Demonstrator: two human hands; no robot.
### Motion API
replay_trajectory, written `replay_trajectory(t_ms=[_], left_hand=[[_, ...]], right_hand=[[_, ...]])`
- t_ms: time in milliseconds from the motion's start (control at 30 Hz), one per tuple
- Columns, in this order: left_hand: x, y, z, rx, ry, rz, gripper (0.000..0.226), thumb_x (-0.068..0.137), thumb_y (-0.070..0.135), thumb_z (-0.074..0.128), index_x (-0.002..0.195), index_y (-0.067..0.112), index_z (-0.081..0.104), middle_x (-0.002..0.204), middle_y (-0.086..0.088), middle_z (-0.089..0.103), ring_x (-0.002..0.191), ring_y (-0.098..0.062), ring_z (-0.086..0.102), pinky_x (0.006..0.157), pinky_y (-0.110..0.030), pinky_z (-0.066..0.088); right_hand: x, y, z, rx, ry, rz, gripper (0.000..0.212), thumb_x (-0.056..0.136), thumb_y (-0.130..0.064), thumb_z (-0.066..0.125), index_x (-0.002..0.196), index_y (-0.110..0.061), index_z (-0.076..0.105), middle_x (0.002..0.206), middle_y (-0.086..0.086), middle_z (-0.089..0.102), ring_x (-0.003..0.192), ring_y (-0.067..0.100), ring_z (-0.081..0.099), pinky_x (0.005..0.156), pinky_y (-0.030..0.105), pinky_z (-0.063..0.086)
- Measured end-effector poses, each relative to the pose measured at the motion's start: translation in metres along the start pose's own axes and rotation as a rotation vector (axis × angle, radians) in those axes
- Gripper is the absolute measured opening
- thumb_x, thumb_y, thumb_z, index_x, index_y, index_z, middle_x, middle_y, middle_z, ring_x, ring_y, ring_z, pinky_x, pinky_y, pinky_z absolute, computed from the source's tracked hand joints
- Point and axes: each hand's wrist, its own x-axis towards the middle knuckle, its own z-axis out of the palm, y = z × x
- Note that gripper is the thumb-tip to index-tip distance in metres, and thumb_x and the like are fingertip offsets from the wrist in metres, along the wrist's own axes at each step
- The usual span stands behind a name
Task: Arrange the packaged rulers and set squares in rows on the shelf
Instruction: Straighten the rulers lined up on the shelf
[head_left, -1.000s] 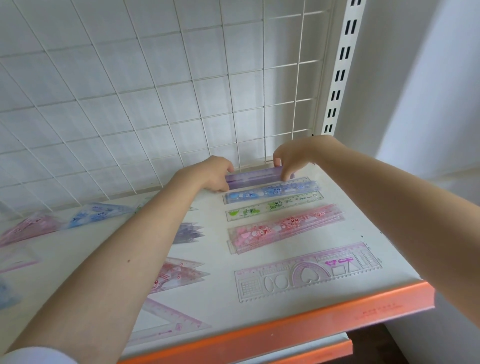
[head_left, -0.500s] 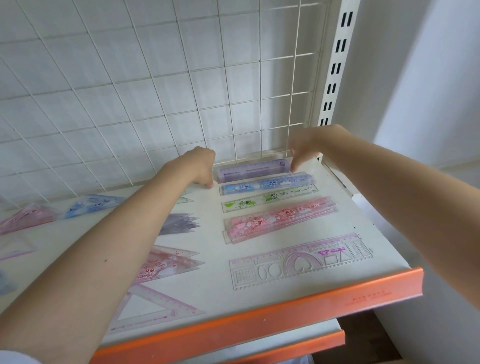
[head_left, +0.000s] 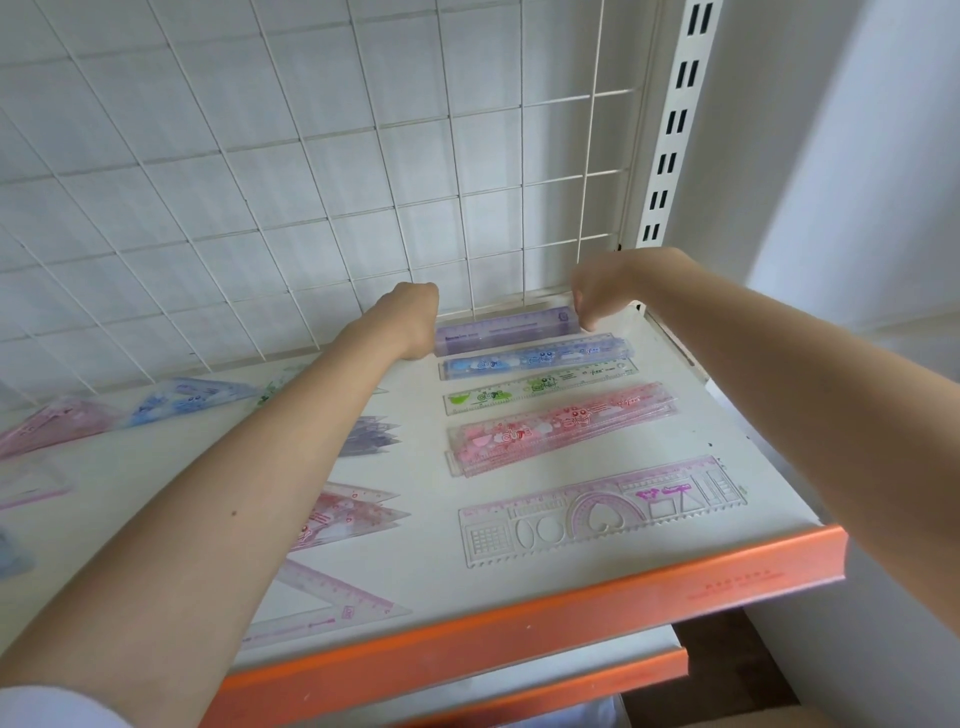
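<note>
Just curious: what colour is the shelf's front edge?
Orange; the shelf's front edge shows plainly in the head view.

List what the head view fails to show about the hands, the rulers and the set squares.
- Left hand: fingers hidden behind its own back; grip on the purple ruler unclear.
- Right hand: fingertips blurred; contact with that ruler uncertain.
- Set squares: partly covered by the left forearm.
- Far-left packets: cut off by the frame edge.
- Ruler print: too small to read.

"CUTE" is printed on the blue ruler pack (head_left: 535, 357), the green ruler (head_left: 540, 391) and the pink ruler pack (head_left: 561, 431); other print is too small to read.
</note>
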Motion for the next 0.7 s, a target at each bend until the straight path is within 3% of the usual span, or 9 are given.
replay_trajectory(t_ms=[100, 233, 600, 700], left_hand=[[-0.001, 0.001, -0.001, -0.012, -0.008, -0.038, 0.045, 0.085, 0.004, 0.055, 0.128, 0.002, 0.044, 0.128, -0.018, 0.046, 0.11, -0.032, 0.053, 0.084, -0.035, 0.046], [-0.001, 0.004, 0.0, -0.038, -0.005, -0.067, 0.049, 0.085, 0.001, 0.056, 0.132, 0.001, 0.042, 0.133, -0.018, 0.042, 0.115, -0.032, 0.051, 0.087, -0.033, 0.046], [0.0, -0.007, -0.002, -0.094, -0.022, 0.002, 0.051, 0.085, 0.006, 0.059, 0.133, 0.003, 0.042, 0.135, -0.018, 0.04, 0.118, -0.033, 0.049, 0.097, -0.037, 0.045], [0.0, -0.01, -0.003, -0.103, -0.034, 0.039, 0.048, 0.085, 0.006, 0.059, 0.131, 0.003, 0.044, 0.134, -0.017, 0.042, 0.117, -0.032, 0.05, 0.097, -0.036, 0.045]], right_hand=[[0.0, -0.001, -0.001, 0.013, 0.001, -0.001, 0.009, 0.08, -0.016, 0.062, 0.078, -0.013, 0.053, 0.093, 0.01, 0.061, 0.083, 0.028, 0.058, 0.072, 0.033, 0.048], [-0.004, -0.005, -0.002, 0.046, 0.008, 0.027, 0.025, 0.082, -0.007, 0.05, 0.062, -0.014, 0.035, 0.068, 0.007, 0.043, 0.058, 0.02, 0.038, 0.053, 0.027, 0.03], [-0.012, -0.013, 0.0, -0.001, 0.052, 0.111, 0.03, 0.086, -0.005, 0.041, 0.06, -0.014, 0.031, 0.066, 0.002, 0.035, 0.056, 0.017, 0.032, 0.056, 0.03, 0.031], [-0.011, -0.014, 0.001, -0.015, 0.052, 0.106, 0.03, 0.088, -0.007, 0.043, 0.06, -0.011, 0.037, 0.069, 0.005, 0.042, 0.06, 0.02, 0.039, 0.057, 0.031, 0.034]])
